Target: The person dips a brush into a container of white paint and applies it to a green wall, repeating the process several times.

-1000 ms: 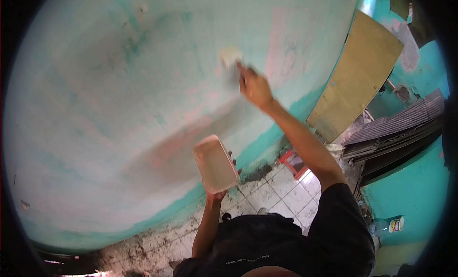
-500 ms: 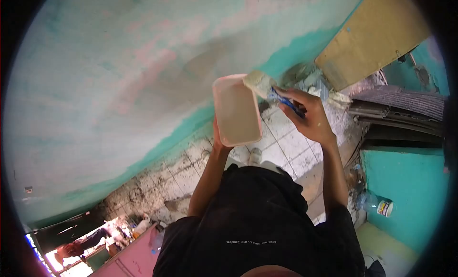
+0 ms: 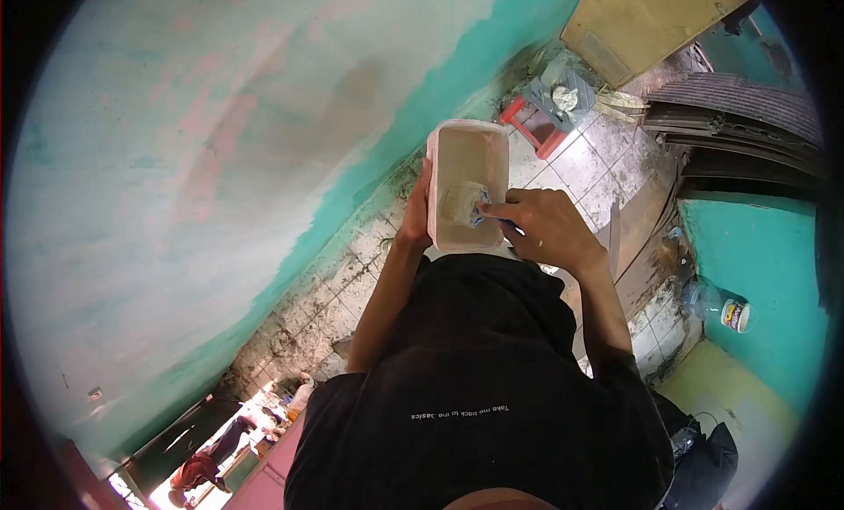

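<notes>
My left hand (image 3: 418, 213) grips a pale rectangular plastic tub (image 3: 433, 180) by its left side, and its fingers are partly hidden behind it. Whitish-beige paint (image 3: 462, 154) lies inside the tub. My right hand (image 3: 549, 224) is closed around the blue handle of a wide paintbrush (image 3: 464, 202). The brush's bristles are down in the paint, near the tub's lower right part. To the left rises a wall (image 3: 290, 114) with whitish paint over turquoise and pink patches.
A red plastic stool (image 3: 551, 143) stands beyond the tub on the dirty tiled floor (image 3: 580, 171). Stacked corrugated sheets (image 3: 738, 110) and a turquoise panel (image 3: 756, 246) are at right, near a labelled tub (image 3: 735, 316). Another person (image 3: 198, 470) is at lower left.
The brush has gone from above the tub's upper right rim down into the paint. The tub has shifted right in view, and the red stool has come into sight.
</notes>
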Tool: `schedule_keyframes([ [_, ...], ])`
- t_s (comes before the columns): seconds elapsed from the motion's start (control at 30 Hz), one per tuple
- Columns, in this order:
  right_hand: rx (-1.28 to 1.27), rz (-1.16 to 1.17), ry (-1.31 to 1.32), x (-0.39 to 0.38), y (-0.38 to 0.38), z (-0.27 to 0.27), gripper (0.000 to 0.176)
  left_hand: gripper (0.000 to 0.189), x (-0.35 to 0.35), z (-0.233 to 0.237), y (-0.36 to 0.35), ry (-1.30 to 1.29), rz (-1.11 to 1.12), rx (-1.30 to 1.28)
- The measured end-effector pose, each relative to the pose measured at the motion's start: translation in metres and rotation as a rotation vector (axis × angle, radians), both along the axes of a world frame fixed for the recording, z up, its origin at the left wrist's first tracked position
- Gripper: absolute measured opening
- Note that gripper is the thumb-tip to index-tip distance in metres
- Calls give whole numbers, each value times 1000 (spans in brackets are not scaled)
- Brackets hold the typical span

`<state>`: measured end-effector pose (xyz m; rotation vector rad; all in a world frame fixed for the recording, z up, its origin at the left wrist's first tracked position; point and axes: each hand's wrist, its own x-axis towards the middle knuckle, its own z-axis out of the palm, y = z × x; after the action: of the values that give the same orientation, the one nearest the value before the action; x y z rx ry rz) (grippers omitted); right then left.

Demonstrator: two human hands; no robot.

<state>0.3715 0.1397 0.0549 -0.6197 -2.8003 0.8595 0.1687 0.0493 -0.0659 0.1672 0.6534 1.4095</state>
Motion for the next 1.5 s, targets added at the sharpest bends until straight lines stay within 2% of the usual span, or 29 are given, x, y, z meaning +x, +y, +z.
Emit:
schedule_keyframes([
  [0.1,61,-19,18,4,4,-1,33,62,7,11,9,13,-19,18],
  [0.27,19,-57,-23,15,6,2,34,62,5,12,23,-11,-26,3],
  [0.53,13,-106,57,23,7,12,36,65,12,27,37,30,-63,95],
  [0.6,26,-110,96,26,6,16,37,65,13,38,35,-179,-93,140],
  [0.73,-112,-168,244,24,3,17,38,66,10,40,27,-241,-43,179],
  [0.8,-245,-187,439,14,5,17,41,63,2,27,27,-296,46,222],
  [0.87,-372,-202,464,8,3,8,49,61,-4,23,27,-266,90,249],
  [0.93,-481,-224,439,-1,0,7,48,58,-9,19,24,-243,133,275],
  [0.97,-486,-200,614,-11,-3,-8,44,56,-13,18,23,-75,163,350],
  [1.0,-465,-200,613,-16,-6,-15,44,54,-18,17,23,92,193,420],
  [1.07,-758,-257,795,-26,-12,-18,38,55,-28,30,23,14,174,416],
  [1.13,-758,-200,822,-40,-12,-16,34,56,-41,34,17,-68,152,408],
  [1.2,-893,-209,924,-58,-25,-6,29,58,-53,27,3,595,336,505],
  [1.3,-824,-193,922,-84,-32,-12,29,66,-89,15,-20,-279,94,359],
  [1.37,-841,-138,900,-106,-32,-7,32,57,-104,45,-42,-325,114,361],
  [1.4,-887,-129,939,-123,-33,8,36,59,-117,5,-44,-285,219,236],
  [1.47,-762,-134,931,-147,-19,31,38,57,-141,1,-64,-177,165,243],
  [1.5,-640,-131,926,-156,-11,52,36,57,-146,27,-77,-273,139,264],
])
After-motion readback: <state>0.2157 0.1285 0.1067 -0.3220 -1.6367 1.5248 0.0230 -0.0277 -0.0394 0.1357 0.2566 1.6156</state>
